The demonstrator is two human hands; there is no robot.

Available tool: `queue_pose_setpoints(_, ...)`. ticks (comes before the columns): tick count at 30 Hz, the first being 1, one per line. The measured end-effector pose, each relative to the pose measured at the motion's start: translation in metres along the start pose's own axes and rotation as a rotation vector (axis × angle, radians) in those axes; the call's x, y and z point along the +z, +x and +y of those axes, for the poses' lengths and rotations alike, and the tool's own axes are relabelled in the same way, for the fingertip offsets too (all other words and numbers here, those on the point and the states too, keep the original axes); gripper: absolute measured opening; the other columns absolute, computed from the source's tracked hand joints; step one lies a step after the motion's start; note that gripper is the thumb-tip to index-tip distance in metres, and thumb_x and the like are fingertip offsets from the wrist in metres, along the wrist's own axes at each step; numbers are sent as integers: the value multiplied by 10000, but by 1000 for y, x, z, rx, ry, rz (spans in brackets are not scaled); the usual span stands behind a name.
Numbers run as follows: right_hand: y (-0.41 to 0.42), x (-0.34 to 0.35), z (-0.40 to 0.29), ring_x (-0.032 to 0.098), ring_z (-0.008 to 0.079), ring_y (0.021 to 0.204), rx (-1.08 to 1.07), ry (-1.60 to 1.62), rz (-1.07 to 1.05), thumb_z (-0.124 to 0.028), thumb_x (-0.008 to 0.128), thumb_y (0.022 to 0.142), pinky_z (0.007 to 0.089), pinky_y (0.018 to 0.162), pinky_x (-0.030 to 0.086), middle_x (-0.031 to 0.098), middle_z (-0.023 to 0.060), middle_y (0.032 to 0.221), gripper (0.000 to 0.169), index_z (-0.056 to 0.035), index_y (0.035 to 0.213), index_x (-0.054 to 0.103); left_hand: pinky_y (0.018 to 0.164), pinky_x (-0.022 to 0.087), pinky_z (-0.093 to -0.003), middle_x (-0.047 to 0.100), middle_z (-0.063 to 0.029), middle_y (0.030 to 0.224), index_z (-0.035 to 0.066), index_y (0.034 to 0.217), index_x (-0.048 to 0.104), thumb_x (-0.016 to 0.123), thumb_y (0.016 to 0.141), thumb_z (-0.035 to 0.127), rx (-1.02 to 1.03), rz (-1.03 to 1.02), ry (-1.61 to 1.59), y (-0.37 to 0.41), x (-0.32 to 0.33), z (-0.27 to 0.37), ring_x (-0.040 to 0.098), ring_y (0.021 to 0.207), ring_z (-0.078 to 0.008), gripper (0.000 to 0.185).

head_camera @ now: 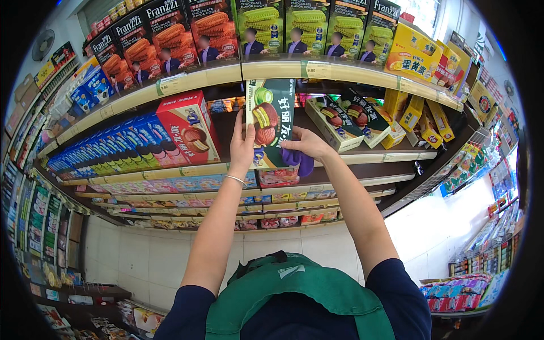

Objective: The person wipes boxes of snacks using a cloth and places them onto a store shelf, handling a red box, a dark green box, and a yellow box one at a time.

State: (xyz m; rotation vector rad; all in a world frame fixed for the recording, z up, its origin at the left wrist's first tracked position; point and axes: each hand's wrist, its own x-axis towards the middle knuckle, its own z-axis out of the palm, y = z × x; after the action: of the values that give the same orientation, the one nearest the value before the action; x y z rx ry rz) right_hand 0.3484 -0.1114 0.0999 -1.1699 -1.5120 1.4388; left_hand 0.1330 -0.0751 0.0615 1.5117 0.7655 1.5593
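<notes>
A dark green and white box of chocolate pies (272,114) is held upright at the front of the second shelf. My left hand (243,146) grips its left edge, thumb on the front. On the lower right edge is my right hand (309,145), which also holds a bunched purple cloth (299,160) against the box. To the left on that shelf stands a red pie box (189,127) at the end of a row of blue cookie boxes (123,142). Two more green pie boxes, one of them a leaning box (333,123), lie tilted on the right.
Above, the top shelf edge (276,70) carries upright boxes of cookies (261,29) and yellow pie boxes (412,51). Small yellow boxes (440,121) lean at the second shelf's right end. Lower shelves hold packets, and a wire rack (425,182) stands at the right.
</notes>
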Motion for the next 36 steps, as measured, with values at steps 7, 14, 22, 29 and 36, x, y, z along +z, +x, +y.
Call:
queue_pose_setpoints(7, 17, 12, 15, 596, 206, 1116, -213, -129, 163, -234, 833, 797, 339, 990, 463, 636, 153, 1230, 725, 57, 1364, 489, 1079, 385, -332, 541, -129, 1398, 58, 1448, 473, 503, 1041, 224, 40, 51, 140, 11, -10, -14, 516, 1290, -221, 440)
queue_pose_setpoints(14, 51, 14, 40, 586, 252, 1169, -276, -131, 235, -224, 857, 745, 350, 1018, 449, 619, 167, 1270, 803, 56, 1386, 462, 1066, 390, -319, 565, -148, 1386, 49, 1449, 455, 502, 1025, 173, 6, 52, 144, 22, -12, -12, 546, 1261, -236, 444)
queue_pose_setpoints(22, 65, 34, 55, 557, 384, 1190, -297, -624, 383, -376, 820, 758, 409, 1006, 460, 549, 266, 1284, 899, 51, 1430, 402, 1011, 435, -352, 586, -192, 1340, 15, 1472, 368, 535, 997, 178, 9, 210, 215, -20, -29, -50, 583, 1208, -323, 530)
queue_pose_setpoints(29, 66, 44, 48, 582, 421, 1140, -271, -712, 352, -390, 782, 786, 429, 964, 484, 561, 286, 1260, 911, 45, 1458, 347, 1155, 269, -427, 289, -245, 1532, -13, 1513, 249, 575, 976, 158, 144, 235, 632, -65, -20, -17, 311, 1417, -374, 650)
queue_pose_setpoints(36, 75, 68, 53, 584, 422, 1139, -299, -787, 374, -298, 739, 824, 436, 951, 494, 565, 277, 1270, 822, 35, 1457, 332, 1155, 237, -516, 185, -295, 1564, -3, 1523, 235, 621, 920, 167, 254, 131, 754, -70, -22, -11, 225, 1432, -469, 736)
